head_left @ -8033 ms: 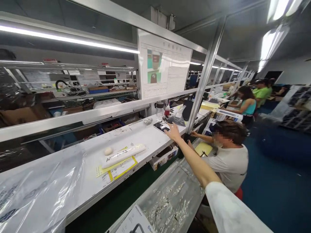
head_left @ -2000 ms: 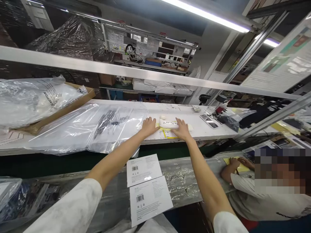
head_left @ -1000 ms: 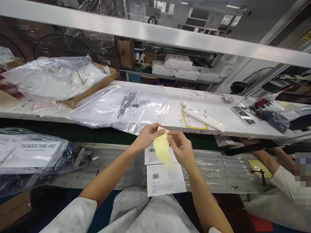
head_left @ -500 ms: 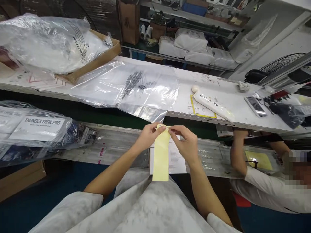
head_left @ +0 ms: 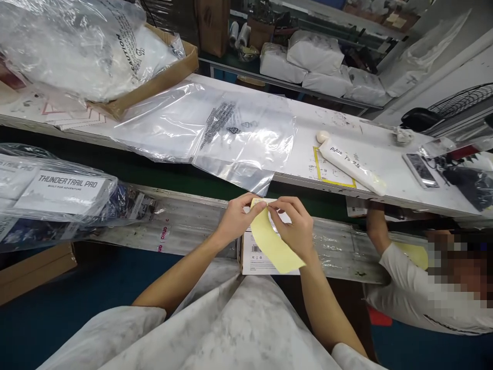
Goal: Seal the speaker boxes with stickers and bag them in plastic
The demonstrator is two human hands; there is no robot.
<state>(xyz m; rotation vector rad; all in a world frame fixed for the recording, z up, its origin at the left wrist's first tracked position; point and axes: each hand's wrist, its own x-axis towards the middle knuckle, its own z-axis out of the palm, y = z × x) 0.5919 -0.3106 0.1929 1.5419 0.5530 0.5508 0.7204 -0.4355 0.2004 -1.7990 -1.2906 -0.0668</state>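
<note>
A long yellow paper strip (head_left: 271, 241), apparently a sticker sheet with small print along its top, hangs in front of me and curves to the lower right. My left hand (head_left: 241, 218) pinches its upper end between thumb and fingers. At the top right corner, my right hand (head_left: 295, 223) is closed in a pinch on the strip's edge; any small label between those fingertips is too small to make out. Beneath the strip lies a white printed box (head_left: 252, 263) with a barcode, partly covered by the strip and my right hand.
The box rests on a grey conveyor (head_left: 192, 223). Bagged boxes (head_left: 69, 192) lie to the left. On the white bench are a clear plastic bag (head_left: 246, 139), a white tube-shaped packet (head_left: 350, 167) and a phone (head_left: 420, 170). A co-worker's sleeve (head_left: 408, 277) is at right.
The yellow strip has swung from hanging straight down to curving toward the lower right, baring the box's barcode. Both hands stay pinched at its top. The co-worker's arm has shifted slightly.
</note>
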